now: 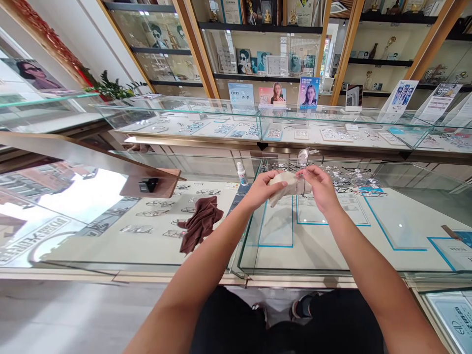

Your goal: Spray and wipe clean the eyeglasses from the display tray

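Glass countertop [324, 255] runs along the near edge, giving the forearms room to draw back. Over it, the left hand [262, 191] clamps a pale cloth [283, 186] between thumb and fingers; the right hand [320, 188] has thumb and fingertips together, apparently pinching the eyeglasses [303, 158] at the cloth's far end. Light pressure should spare the thin frame. Farther on, a spray bottle [241, 174] and clustered frames [357, 178] limit sideways swings.
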`<act>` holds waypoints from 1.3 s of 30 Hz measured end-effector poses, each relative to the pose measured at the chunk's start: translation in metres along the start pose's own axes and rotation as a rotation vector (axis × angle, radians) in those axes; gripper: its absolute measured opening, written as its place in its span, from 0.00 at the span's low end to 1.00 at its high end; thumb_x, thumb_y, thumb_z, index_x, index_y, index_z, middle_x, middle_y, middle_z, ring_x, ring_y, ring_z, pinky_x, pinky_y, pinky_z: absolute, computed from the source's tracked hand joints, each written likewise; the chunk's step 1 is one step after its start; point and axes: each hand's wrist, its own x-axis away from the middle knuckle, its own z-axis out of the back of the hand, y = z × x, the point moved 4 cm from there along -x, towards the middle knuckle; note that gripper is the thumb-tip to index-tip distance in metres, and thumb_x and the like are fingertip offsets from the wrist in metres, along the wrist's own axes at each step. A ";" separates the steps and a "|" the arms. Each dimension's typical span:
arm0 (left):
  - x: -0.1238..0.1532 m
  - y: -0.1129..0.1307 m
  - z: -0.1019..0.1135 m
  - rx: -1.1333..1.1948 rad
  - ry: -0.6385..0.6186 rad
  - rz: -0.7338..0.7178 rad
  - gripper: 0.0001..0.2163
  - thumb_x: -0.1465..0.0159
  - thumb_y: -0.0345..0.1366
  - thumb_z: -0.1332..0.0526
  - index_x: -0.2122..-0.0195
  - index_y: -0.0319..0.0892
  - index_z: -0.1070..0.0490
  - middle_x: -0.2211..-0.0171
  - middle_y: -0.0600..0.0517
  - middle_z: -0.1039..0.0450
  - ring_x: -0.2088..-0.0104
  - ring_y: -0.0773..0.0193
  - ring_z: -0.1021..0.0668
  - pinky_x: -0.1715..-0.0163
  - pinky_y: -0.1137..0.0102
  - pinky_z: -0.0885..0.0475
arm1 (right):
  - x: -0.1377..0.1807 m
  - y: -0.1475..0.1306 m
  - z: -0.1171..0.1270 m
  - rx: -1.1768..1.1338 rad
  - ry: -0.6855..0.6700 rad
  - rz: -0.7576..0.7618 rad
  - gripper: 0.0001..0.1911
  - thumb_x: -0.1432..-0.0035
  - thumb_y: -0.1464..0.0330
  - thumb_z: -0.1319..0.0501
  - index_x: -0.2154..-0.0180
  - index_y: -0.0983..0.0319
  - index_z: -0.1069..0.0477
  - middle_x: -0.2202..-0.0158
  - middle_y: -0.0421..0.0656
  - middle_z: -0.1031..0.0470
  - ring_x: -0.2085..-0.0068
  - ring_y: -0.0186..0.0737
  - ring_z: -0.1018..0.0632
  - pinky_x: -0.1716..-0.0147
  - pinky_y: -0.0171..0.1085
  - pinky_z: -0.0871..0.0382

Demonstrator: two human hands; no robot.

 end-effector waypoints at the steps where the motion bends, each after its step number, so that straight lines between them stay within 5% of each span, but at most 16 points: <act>1: 0.001 0.002 -0.002 -0.033 -0.005 -0.041 0.15 0.47 0.45 0.27 0.70 0.40 0.27 0.56 0.49 0.20 0.63 0.65 0.24 0.63 0.70 0.31 | 0.000 0.001 0.000 0.003 0.019 0.002 0.21 0.51 0.47 0.26 0.69 0.55 0.24 0.65 0.40 0.18 0.58 0.43 0.21 0.50 0.44 0.28; 11: 0.013 0.009 -0.014 -0.217 -0.020 -0.328 0.13 0.37 0.45 0.35 0.72 0.42 0.27 0.53 0.44 0.24 0.54 0.55 0.24 0.52 0.62 0.30 | 0.005 0.004 -0.005 0.093 0.082 0.065 0.22 0.50 0.45 0.27 0.68 0.56 0.24 0.64 0.41 0.18 0.58 0.43 0.22 0.52 0.42 0.28; 17: 0.008 -0.001 -0.018 -0.034 -0.051 -0.259 0.08 0.38 0.42 0.33 0.66 0.43 0.23 0.52 0.45 0.28 0.51 0.55 0.25 0.52 0.63 0.29 | 0.005 0.007 -0.008 0.043 0.064 0.033 0.21 0.49 0.46 0.27 0.68 0.55 0.24 0.65 0.40 0.18 0.59 0.42 0.22 0.53 0.41 0.28; 24: 0.008 -0.016 -0.030 0.237 0.078 -0.081 0.24 0.48 0.49 0.22 0.61 0.44 0.33 0.63 0.54 0.29 0.66 0.68 0.27 0.63 0.72 0.32 | 0.009 0.009 -0.015 -0.081 0.043 -0.044 0.19 0.51 0.48 0.26 0.69 0.55 0.24 0.64 0.40 0.18 0.59 0.41 0.22 0.54 0.40 0.27; 34: 0.009 -0.019 -0.041 0.308 -0.108 0.085 0.25 0.55 0.44 0.18 0.64 0.40 0.26 0.69 0.52 0.21 0.66 0.64 0.21 0.62 0.71 0.30 | 0.011 0.012 -0.015 -0.133 0.051 -0.077 0.22 0.54 0.48 0.24 0.69 0.55 0.25 0.63 0.39 0.19 0.61 0.39 0.22 0.58 0.39 0.28; 39: 0.014 -0.023 -0.047 0.349 -0.101 0.126 0.25 0.55 0.46 0.18 0.63 0.39 0.23 0.69 0.52 0.20 0.70 0.66 0.22 0.65 0.71 0.30 | 0.012 0.018 -0.019 -0.228 0.028 -0.147 0.23 0.58 0.49 0.22 0.69 0.55 0.26 0.62 0.38 0.18 0.63 0.39 0.22 0.58 0.39 0.26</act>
